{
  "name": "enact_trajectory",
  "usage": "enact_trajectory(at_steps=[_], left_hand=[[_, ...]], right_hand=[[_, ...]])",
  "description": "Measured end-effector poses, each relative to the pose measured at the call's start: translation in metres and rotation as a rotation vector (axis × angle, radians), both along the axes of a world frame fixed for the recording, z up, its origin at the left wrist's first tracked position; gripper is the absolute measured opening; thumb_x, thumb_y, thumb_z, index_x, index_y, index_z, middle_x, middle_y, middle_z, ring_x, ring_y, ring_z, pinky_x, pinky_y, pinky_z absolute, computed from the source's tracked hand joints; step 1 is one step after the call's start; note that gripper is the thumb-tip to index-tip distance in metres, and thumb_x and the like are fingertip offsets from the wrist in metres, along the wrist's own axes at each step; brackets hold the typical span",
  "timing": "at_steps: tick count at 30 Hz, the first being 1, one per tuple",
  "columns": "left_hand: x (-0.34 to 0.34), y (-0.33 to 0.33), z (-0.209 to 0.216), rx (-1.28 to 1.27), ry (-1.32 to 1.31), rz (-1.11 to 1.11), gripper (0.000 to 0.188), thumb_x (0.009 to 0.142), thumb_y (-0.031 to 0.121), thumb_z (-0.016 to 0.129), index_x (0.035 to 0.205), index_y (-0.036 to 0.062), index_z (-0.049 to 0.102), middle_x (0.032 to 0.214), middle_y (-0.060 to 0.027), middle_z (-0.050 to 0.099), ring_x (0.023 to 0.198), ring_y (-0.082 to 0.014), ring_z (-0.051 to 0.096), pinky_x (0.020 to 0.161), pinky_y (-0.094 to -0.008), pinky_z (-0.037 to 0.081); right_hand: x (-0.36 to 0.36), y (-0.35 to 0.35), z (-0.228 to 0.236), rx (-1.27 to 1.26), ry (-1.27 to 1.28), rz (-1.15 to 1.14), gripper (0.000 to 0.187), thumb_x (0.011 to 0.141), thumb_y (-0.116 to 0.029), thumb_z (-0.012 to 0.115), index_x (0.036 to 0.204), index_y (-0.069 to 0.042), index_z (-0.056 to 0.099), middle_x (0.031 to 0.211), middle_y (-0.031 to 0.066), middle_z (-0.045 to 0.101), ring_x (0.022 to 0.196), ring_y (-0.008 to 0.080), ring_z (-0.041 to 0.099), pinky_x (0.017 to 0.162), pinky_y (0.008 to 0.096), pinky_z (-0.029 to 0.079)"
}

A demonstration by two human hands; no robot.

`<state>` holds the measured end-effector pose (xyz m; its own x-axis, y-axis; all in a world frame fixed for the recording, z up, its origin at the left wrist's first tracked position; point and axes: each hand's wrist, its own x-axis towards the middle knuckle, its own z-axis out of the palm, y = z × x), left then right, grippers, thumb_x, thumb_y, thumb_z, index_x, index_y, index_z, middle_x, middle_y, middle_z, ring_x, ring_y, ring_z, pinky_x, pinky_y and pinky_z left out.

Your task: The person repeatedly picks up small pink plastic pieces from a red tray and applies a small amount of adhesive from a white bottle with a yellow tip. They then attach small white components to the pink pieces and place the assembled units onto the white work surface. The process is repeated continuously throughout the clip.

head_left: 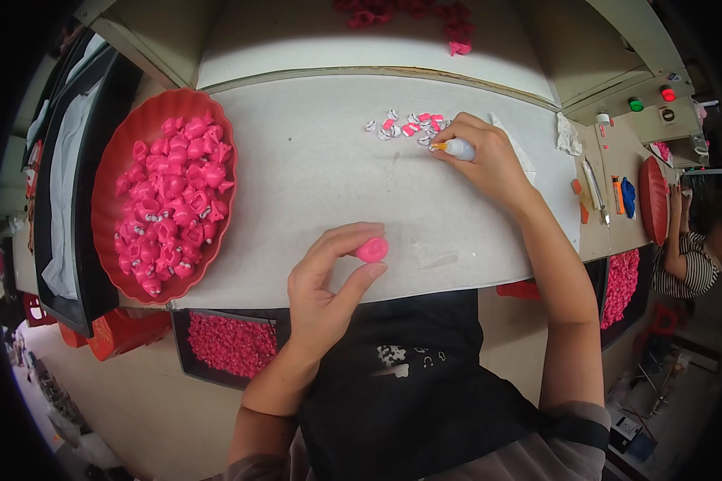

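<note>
Near the front edge of the white worktop point(297, 176), my left hand point(325, 276) pinches a round, hollow-looking pink plastic piece point(371, 249) between thumb and fingers. Farther off to the right, my right hand point(489, 156) is closed around a small whitish squeeze bottle point(459, 149) with an orange tip. The bottle lies tilted, its tip pointing left at the edge of a loose group of small white, black and pink parts point(409, 126). Whether the tip touches one of them I cannot tell.
A red scalloped basin point(104, 216) heaped with pink plastic pieces point(172, 184) stands at the left, beside a black tray point(96, 272). Tweezers point(594, 188), a crumpled tissue point(568, 136) and an orange tube point(618, 195) lie right. Below the worktop sits a bin of pink pieces point(231, 343).
</note>
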<state>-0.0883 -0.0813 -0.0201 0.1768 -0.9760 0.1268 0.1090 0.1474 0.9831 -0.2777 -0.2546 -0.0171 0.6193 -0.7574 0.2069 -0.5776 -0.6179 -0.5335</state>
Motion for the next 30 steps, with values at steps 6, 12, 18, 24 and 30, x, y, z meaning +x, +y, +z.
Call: enact_trajectory(at_steps=[6, 12, 18, 24, 30], left_hand=[[-0.002, 0.000, -0.001, -0.053, -0.140, 0.014, 0.027, 0.072, -0.001, 0.066, 0.099, -0.0005, 0.060, 0.098, -0.0119, 0.061, 0.086, -0.0187, 0.059, 0.077, -0.0274, 0.046], [-0.008, 0.003, 0.007, -0.108, -0.273, 0.012, 0.028, 0.072, 0.001, 0.067, 0.098, -0.0008, 0.060, 0.095, -0.0130, 0.061, 0.085, -0.0226, 0.061, 0.073, -0.0292, 0.049], [-0.011, 0.007, 0.012, -0.115, -0.266, -0.008, 0.025, 0.073, -0.002, 0.065, 0.098, -0.0011, 0.061, 0.095, -0.0107, 0.061, 0.086, -0.0157, 0.059, 0.077, -0.0270, 0.046], [-0.008, 0.014, 0.014, 0.217, 0.427, -0.272, 0.025, 0.080, 0.006, 0.063, 0.103, -0.0022, 0.057, 0.094, -0.0065, 0.061, 0.090, -0.0132, 0.056, 0.080, -0.0258, 0.045], [-0.012, 0.017, 0.020, 0.300, 0.529, -0.431, 0.023, 0.082, 0.007, 0.061, 0.103, -0.0027, 0.057, 0.095, -0.0069, 0.061, 0.089, -0.0116, 0.057, 0.078, -0.0243, 0.046]], right_hand=[[0.006, 0.049, 0.037, 0.085, -0.330, 0.118, 0.016, 0.068, -0.003, 0.071, 0.082, -0.004, 0.064, 0.071, 0.0071, 0.058, 0.063, 0.0181, 0.055, 0.057, 0.0284, 0.044], [0.022, 0.099, 0.041, -0.054, -0.407, 0.261, 0.021, 0.064, -0.003, 0.073, 0.084, -0.004, 0.065, 0.068, 0.0064, 0.056, 0.053, 0.0144, 0.054, 0.045, 0.0250, 0.042], [0.022, 0.110, 0.037, -0.232, -0.324, 0.259, 0.029, 0.061, 0.000, 0.073, 0.089, -0.003, 0.065, 0.070, 0.0066, 0.055, 0.054, 0.0143, 0.053, 0.045, 0.0239, 0.041], [0.014, 0.120, 0.039, -0.096, -0.322, 0.266, 0.043, 0.061, -0.009, 0.076, 0.102, -0.008, 0.064, 0.086, 0.0082, 0.054, 0.062, 0.0149, 0.055, 0.048, 0.0243, 0.046], [0.009, 0.109, 0.038, -0.067, -0.438, 0.403, 0.041, 0.058, -0.012, 0.078, 0.096, -0.006, 0.065, 0.085, 0.0078, 0.056, 0.064, 0.0150, 0.057, 0.049, 0.0239, 0.047]])
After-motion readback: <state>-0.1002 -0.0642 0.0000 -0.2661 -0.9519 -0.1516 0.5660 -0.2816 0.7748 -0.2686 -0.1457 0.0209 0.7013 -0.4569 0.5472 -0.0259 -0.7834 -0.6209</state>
